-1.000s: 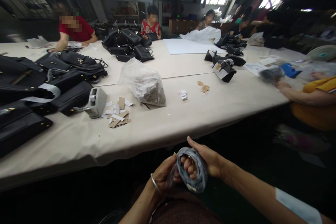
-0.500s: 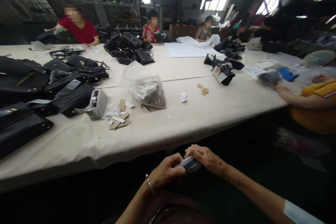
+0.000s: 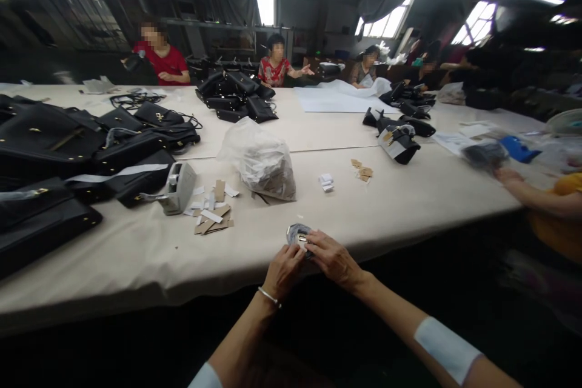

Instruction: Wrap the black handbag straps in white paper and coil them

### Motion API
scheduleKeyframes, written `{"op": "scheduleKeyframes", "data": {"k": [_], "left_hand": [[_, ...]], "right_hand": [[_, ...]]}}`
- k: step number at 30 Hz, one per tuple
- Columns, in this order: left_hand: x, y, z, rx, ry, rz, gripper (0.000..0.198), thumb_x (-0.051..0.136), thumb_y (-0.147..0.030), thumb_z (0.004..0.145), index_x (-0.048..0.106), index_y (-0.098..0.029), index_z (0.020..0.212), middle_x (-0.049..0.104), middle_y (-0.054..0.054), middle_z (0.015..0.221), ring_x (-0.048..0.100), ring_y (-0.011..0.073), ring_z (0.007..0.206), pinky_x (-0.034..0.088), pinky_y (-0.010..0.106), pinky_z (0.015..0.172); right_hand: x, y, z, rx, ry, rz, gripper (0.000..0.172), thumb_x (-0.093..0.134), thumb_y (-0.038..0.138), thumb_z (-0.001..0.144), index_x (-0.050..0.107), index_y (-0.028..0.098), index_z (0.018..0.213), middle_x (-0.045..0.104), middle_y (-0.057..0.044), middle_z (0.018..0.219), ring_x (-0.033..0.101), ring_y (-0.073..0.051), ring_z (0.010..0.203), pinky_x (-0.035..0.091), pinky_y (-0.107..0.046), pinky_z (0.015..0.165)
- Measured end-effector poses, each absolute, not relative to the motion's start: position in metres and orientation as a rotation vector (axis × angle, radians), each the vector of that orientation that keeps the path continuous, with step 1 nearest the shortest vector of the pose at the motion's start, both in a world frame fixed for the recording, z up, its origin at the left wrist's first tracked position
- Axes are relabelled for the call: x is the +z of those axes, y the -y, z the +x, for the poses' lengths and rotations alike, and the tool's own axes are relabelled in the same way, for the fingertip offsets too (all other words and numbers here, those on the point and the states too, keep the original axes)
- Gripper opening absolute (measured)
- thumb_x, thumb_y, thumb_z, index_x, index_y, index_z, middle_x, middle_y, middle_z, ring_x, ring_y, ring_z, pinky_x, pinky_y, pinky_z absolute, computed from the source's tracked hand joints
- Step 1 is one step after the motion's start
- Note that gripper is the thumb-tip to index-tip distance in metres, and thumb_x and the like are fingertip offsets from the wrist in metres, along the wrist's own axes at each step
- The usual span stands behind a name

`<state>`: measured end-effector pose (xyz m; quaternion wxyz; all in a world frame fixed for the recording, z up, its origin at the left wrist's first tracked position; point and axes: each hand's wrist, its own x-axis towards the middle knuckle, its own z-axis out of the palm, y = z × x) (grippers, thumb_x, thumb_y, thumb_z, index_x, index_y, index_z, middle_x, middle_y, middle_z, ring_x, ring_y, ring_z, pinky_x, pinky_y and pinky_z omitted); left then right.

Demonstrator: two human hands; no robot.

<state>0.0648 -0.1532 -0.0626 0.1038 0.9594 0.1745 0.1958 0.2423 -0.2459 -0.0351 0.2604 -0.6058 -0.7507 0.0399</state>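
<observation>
Both my hands hold a rolled strap [image 3: 295,232], dark grey, seemingly in clear wrap, with a shiny metal buckle on it. It is at the table's front edge; whether it rests on the cloth I cannot tell. My left hand [image 3: 284,270] grips its near left side, fingers closed. From the right, my right hand [image 3: 335,260] presses its fingers onto the strap beside the buckle. Beyond the hands lie a small stack of white paper slips [image 3: 326,182] and a few tan card pieces [image 3: 362,170].
Black handbags [image 3: 50,130] crowd the left of the cloth-covered table [image 3: 254,242]. A tape dispenser [image 3: 178,188], scattered card strips [image 3: 213,215] and a plastic bag [image 3: 268,163] stand nearer. Co-workers sit across; a yellow-sleeved person [image 3: 564,194] works at right.
My hands have moved up and forward with the rolled strap, from below the table edge to the edge itself. The buckle now shows. Across the table, a co-worker's arm has stretched out sideways.
</observation>
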Motion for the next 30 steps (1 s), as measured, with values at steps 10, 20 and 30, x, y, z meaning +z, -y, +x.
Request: {"op": "scheduleKeyframes", "data": {"k": [10,20,30], "left_hand": [[-0.121,0.122,0.04,0.548,-0.678,2.825,0.019,0.051,-0.017,0.093,0.064,-0.022,0.107,0.07,0.006,0.1,0.06,0.0216,0.084,0.043,0.035,0.074],[-0.129,0.095,0.039,0.393,-0.469,2.784,0.02,0.049,-0.017,0.095,0.057,-0.021,0.112,0.067,0.006,0.103,0.058,0.0239,0.092,0.04,0.038,0.078],[-0.145,0.052,0.057,0.284,-0.511,2.726,0.017,0.042,-0.023,0.098,0.058,-0.019,0.1,0.064,0.007,0.095,0.056,0.0238,0.092,0.041,0.037,0.076]], "right_hand": [[-0.11,0.201,0.211,0.247,1.979,-1.695,0.029,0.055,0.011,0.089,0.07,0.02,0.112,0.069,-0.011,0.123,0.063,-0.027,0.116,0.051,-0.046,0.105],[-0.115,0.192,0.222,0.352,1.9,-1.754,0.026,0.051,0.018,0.092,0.073,0.023,0.104,0.069,-0.01,0.12,0.062,-0.025,0.117,0.054,-0.042,0.101],[-0.112,0.138,0.244,0.759,1.551,-2.177,0.007,0.063,0.018,0.073,0.061,0.02,0.066,0.057,-0.004,0.077,0.059,-0.021,0.072,0.05,-0.035,0.071]]}}
